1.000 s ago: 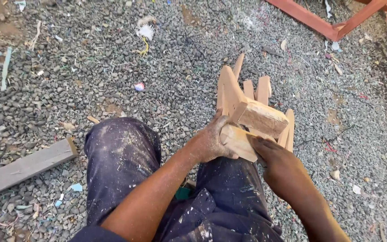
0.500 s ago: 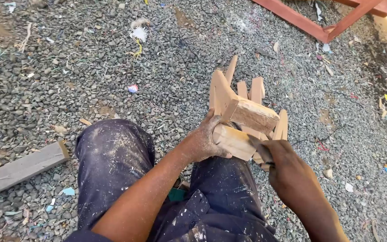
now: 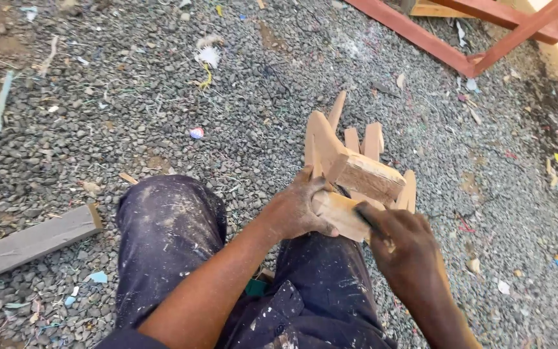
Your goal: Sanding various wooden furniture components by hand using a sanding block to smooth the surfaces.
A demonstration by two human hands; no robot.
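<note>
My left hand (image 3: 295, 210) is dusted with sawdust and grips a pale rounded wooden piece (image 3: 338, 213) held over my lap. Against the near end of that piece my right hand (image 3: 398, 242) is closed around a thin dark tool (image 3: 360, 216); I cannot make out what kind it is. A squarish wooden block (image 3: 372, 178) is right above the held piece, touching it. Behind them several cut wooden slats (image 3: 350, 139) stand and lean together on the gravel.
Grey gravel with scraps and litter lies all around. A grey plank (image 3: 30, 242) lies at the left, beside my knee in dusty dark trousers (image 3: 169, 226). A red-brown wooden frame (image 3: 479, 58) crosses the top right corner.
My right hand slid away down and to the right along the wooden piece, then came back against it. The left hand kept its grip.
</note>
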